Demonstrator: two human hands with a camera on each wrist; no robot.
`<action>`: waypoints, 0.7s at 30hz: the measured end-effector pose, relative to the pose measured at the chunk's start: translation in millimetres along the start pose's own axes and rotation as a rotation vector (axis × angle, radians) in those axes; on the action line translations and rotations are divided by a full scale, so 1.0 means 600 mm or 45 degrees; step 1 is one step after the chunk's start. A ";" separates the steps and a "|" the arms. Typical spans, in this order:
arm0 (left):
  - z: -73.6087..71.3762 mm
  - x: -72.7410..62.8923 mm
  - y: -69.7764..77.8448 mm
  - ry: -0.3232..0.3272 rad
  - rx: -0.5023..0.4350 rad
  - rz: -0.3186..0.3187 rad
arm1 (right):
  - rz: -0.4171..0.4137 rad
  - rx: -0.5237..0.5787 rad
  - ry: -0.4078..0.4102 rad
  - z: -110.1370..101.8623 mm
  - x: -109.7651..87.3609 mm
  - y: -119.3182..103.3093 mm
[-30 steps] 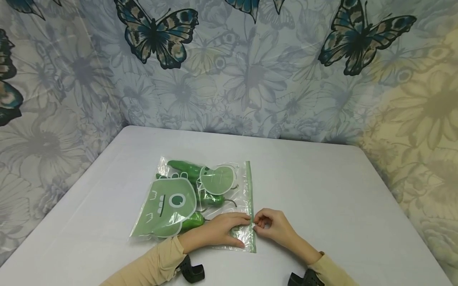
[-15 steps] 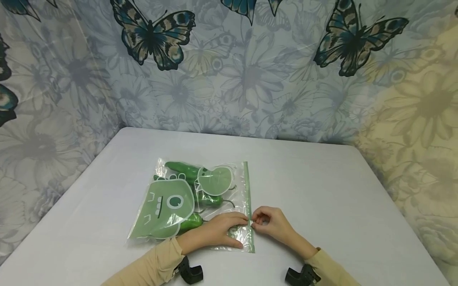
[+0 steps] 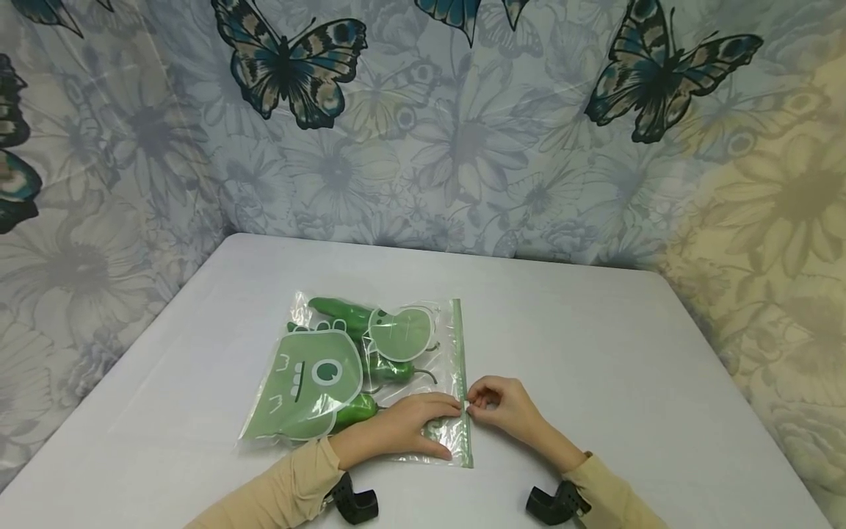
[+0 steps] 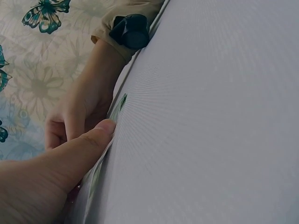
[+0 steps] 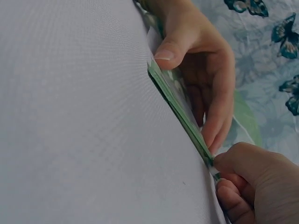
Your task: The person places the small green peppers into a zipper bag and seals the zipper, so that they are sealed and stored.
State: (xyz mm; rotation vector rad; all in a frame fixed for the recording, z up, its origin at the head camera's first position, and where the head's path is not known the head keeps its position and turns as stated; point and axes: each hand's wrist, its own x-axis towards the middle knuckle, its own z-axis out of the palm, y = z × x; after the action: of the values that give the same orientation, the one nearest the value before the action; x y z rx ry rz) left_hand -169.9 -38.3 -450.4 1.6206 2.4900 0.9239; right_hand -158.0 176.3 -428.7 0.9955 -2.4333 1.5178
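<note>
A clear zip bag (image 3: 280,411) with green cartoon prints lies flat on the white table, its green zip strip (image 3: 459,345) along the right edge. Inside it show several green peppers (image 3: 355,411), partly hidden behind the prints. My left hand (image 3: 413,426) rests on the bag beside the strip, thumb and fingers spread. At the strip, my right hand (image 3: 505,405) pinches a small white zip slider (image 5: 214,171) between thumb and curled fingers. In the left wrist view, the left thumb (image 4: 93,140) lies near the bag's edge.
The white table (image 3: 595,330) runs back to a wall hanging (image 3: 463,147) printed with flowers and butterflies. Black wrist devices (image 3: 355,503) sit at both beige sleeves, low over the table's near side.
My right hand has shifted a little along the green strip, away from the near edge, still pinching the slider. The left hand and the bag stay in place.
</note>
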 end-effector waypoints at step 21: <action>-0.004 0.003 0.003 -0.049 0.057 -0.036 | -0.029 -0.075 -0.037 -0.011 0.044 0.017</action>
State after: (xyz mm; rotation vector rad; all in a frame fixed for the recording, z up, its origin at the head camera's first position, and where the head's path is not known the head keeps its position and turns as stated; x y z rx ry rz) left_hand -170.1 -37.5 -447.3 1.5956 2.5186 0.8324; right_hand -185.9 172.4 -422.1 1.0377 -2.4625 1.4254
